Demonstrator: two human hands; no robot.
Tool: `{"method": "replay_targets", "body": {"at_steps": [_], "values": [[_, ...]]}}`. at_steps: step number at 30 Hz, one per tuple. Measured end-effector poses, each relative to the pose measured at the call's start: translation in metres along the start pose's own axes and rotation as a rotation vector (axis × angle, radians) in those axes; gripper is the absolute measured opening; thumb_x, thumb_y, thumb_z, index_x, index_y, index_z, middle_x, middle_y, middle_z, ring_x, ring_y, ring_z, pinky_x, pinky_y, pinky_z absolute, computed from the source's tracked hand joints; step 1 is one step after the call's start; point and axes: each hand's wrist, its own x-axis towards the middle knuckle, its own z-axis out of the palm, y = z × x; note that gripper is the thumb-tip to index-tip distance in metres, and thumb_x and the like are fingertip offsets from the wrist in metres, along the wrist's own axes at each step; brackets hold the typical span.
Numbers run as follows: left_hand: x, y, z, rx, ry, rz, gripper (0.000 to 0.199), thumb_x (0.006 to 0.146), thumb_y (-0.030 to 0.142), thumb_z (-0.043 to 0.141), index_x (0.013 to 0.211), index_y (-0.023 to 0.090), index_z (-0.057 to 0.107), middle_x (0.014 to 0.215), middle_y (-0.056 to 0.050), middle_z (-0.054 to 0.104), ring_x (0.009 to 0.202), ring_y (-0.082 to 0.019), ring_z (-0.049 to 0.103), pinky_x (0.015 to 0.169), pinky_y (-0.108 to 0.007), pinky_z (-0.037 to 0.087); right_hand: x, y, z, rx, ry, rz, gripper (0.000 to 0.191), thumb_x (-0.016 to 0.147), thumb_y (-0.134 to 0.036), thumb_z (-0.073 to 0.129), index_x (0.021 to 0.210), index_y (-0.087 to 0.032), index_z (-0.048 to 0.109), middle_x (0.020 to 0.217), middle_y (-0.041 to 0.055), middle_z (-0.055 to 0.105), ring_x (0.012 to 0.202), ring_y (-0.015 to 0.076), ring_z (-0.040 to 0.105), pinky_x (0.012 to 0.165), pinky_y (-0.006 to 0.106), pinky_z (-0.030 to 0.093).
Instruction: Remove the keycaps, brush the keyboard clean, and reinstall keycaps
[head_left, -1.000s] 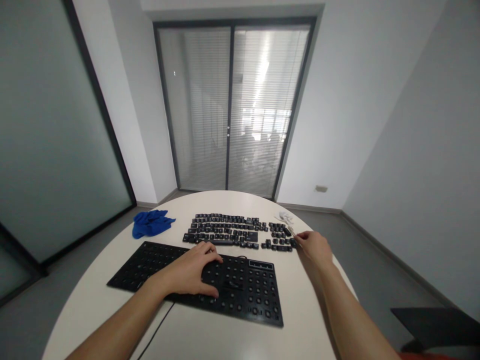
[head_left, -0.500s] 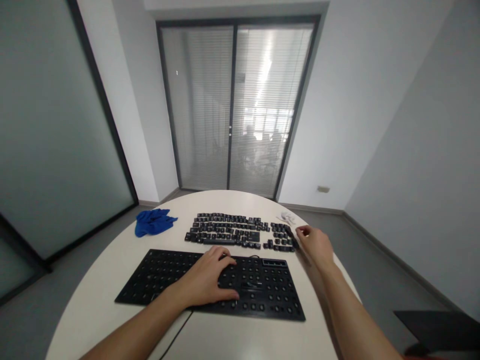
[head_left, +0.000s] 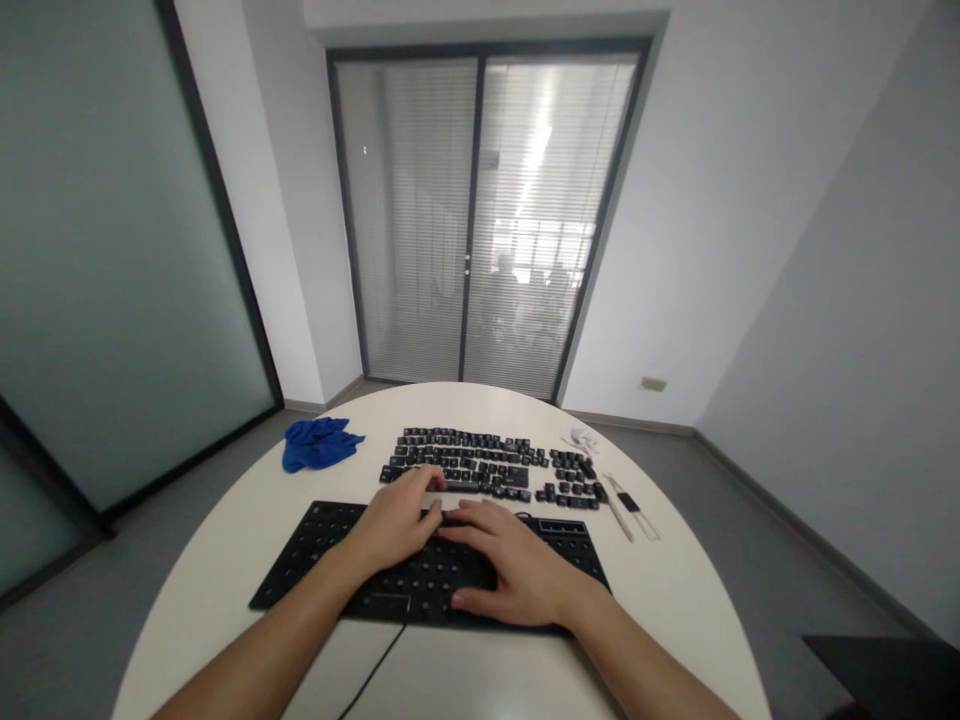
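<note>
A black keyboard base (head_left: 281,560) with its keycaps off lies at an angle on the table, small round switch spots showing. My left hand (head_left: 397,518) is over its far edge, thumb and fingers apart, fingertips curled near the loose keycaps (head_left: 465,455). Lying across the middle of the base is my right hand (head_left: 510,562), fingers stretched and thumb spread, its fingertips close to the left thumb. Nothing shows in either hand. A wire tool with a black grip (head_left: 628,502) rests on the right, beside a slim pale stick (head_left: 619,512).
A crumpled blue cloth (head_left: 322,444) lies at the left of the round white table (head_left: 217,550). Further back on the right is a small whitish crumpled item (head_left: 583,438). A cable (head_left: 375,672) runs from the base toward the near edge.
My right hand has left the tools at the right and moved left onto the keyboard base. My left hand has moved slightly up and left. The view has shifted a little.
</note>
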Motion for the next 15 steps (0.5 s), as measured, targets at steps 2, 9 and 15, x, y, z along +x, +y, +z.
{"method": "replay_targets", "body": {"at_steps": [2, 9, 15], "values": [[0.002, -0.012, -0.006, 0.073, 0.052, -0.105, 0.025, 0.091, 0.022, 0.053, 0.116, 0.022, 0.053, 0.113, -0.006, 0.067, 0.107, -0.024, 0.063, 0.093, -0.037, 0.049, 0.001, -0.005, 0.006, -0.003, -0.093, 0.016, 0.076, 0.082, -0.059, 0.070, 0.147, -0.027, 0.048, 0.159, 0.0115, 0.038, 0.146, 0.0342, 0.032, 0.120, 0.054, 0.023], [0.005, -0.051, -0.018, 0.275, 0.148, -0.377, 0.032, 0.094, 0.029, 0.052, 0.124, 0.019, 0.053, 0.126, -0.010, 0.064, 0.119, -0.027, 0.059, 0.097, -0.037, 0.048, 0.004, -0.007, 0.009, -0.019, -0.197, 0.088, 0.072, 0.086, -0.066, 0.062, 0.148, -0.033, 0.048, 0.161, 0.0100, 0.034, 0.151, 0.0372, 0.021, 0.120, 0.061, 0.018], [0.006, -0.071, -0.026, 0.306, 0.166, -0.499, 0.034, 0.094, 0.033, 0.050, 0.123, 0.016, 0.054, 0.128, -0.014, 0.063, 0.118, -0.030, 0.060, 0.093, -0.039, 0.049, -0.008, -0.006, -0.001, -0.008, -0.207, 0.096, 0.072, 0.084, -0.062, 0.066, 0.148, -0.032, 0.048, 0.160, 0.0101, 0.036, 0.150, 0.0372, 0.024, 0.119, 0.061, 0.020]]}}
